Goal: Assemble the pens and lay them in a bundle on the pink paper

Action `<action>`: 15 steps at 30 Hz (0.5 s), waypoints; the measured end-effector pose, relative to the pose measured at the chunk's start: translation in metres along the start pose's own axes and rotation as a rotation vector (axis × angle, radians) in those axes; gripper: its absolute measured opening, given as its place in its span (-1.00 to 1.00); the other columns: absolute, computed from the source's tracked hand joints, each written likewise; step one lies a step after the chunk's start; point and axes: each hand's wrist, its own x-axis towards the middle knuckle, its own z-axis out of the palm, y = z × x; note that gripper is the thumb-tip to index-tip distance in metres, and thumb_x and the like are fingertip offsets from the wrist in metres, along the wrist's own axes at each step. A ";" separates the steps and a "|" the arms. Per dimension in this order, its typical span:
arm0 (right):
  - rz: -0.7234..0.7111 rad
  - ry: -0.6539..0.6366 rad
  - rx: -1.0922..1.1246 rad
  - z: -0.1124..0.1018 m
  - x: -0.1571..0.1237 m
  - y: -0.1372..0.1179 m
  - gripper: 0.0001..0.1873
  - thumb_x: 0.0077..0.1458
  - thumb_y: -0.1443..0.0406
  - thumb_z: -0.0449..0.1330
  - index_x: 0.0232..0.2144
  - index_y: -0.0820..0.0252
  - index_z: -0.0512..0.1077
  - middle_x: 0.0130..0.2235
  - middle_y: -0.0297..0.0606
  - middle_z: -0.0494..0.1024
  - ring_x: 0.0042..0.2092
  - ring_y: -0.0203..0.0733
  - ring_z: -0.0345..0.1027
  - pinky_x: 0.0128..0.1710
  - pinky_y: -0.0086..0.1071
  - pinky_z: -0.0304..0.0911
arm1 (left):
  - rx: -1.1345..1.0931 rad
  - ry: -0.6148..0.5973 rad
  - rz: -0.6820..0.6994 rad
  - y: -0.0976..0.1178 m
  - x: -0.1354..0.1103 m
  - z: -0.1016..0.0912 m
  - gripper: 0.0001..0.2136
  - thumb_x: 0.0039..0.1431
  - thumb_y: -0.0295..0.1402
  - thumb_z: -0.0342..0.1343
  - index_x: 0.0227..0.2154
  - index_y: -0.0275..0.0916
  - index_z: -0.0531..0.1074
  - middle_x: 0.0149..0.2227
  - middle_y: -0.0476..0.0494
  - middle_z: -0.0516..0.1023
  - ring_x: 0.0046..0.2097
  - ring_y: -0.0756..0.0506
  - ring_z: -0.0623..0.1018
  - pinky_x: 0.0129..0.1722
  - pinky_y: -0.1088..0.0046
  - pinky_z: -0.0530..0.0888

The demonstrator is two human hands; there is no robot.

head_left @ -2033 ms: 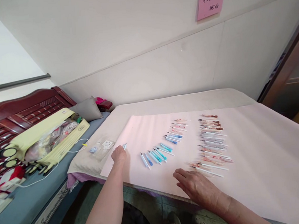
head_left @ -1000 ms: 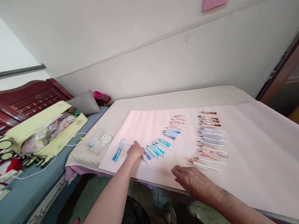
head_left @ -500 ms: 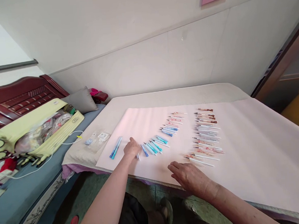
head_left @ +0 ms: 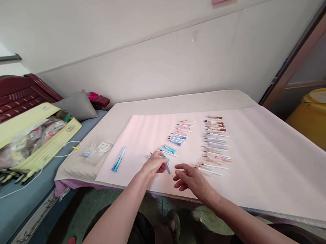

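Observation:
My left hand [head_left: 154, 164] pinches a slim pen [head_left: 167, 169], its pale bluish end poking out past the fingers. Just to the right, my right hand [head_left: 189, 177] hovers over the pink sheet [head_left: 249, 160] with its fingers apart and nothing in them. Teal and blue pens [head_left: 169, 149] lie beyond the left hand, which partly hides several of them. Blue and pink pens continue the slanting row, up to a pink pen [head_left: 184, 127]. A column of brown, white and peach pens [head_left: 216, 142] lies beyond the right hand. Two blue-teal pens [head_left: 118, 160] rest at the left.
Clear plastic wrappers [head_left: 98, 150] lie on the table's left edge. On the bed at left sits an open yellow case [head_left: 66, 134] full of bagged items, beside a grey pillow [head_left: 79, 105]. A yellow container [head_left: 316, 115] stands at right.
My left hand has lifted a pen off the sheet and moved right, toward my right hand. My right hand has risen a little with its fingers spread. The view has shifted right.

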 end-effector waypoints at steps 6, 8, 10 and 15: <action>0.042 0.108 0.103 0.000 0.009 0.004 -0.74 -0.04 0.21 0.15 -0.32 0.29 0.35 -0.56 -0.29 0.46 -0.58 -0.28 0.38 -0.63 -0.45 0.23 | -0.341 -0.062 0.040 -0.007 -0.014 0.035 -0.72 -0.18 -0.49 0.17 -0.32 -0.26 0.32 -0.55 0.03 0.38 -0.57 0.09 0.36 -0.51 0.56 0.30; 0.024 0.117 0.121 -0.002 0.010 0.003 -0.76 -0.06 0.22 0.16 -0.35 0.28 0.35 -0.57 -0.32 0.45 -0.59 -0.30 0.37 -0.63 -0.47 0.22 | -0.492 -0.146 0.013 -0.007 -0.016 0.035 -0.77 -0.21 -0.48 0.23 -0.41 -0.31 0.35 -0.54 0.01 0.38 -0.54 0.10 0.37 -0.47 0.57 0.31; 0.011 0.112 0.122 -0.004 0.009 -0.001 -0.77 -0.08 0.22 0.16 -0.37 0.27 0.35 -0.58 -0.35 0.45 -0.58 -0.30 0.38 -0.63 -0.47 0.22 | -0.533 -0.182 -0.004 -0.007 -0.018 0.033 -0.80 -0.21 -0.46 0.26 -0.46 -0.33 0.38 -0.53 -0.02 0.40 -0.51 0.09 0.39 -0.47 0.58 0.31; -0.032 0.127 0.008 -0.010 0.001 -0.013 -0.81 -0.06 0.21 0.12 -0.45 0.24 0.33 -0.58 -0.35 0.46 -0.62 -0.34 0.33 -0.68 -0.50 0.12 | -0.617 -0.079 0.022 -0.001 -0.016 0.019 -0.83 -0.14 -0.45 0.25 -0.43 -0.31 0.41 -0.45 -0.09 0.49 -0.44 0.03 0.48 -0.44 0.55 0.37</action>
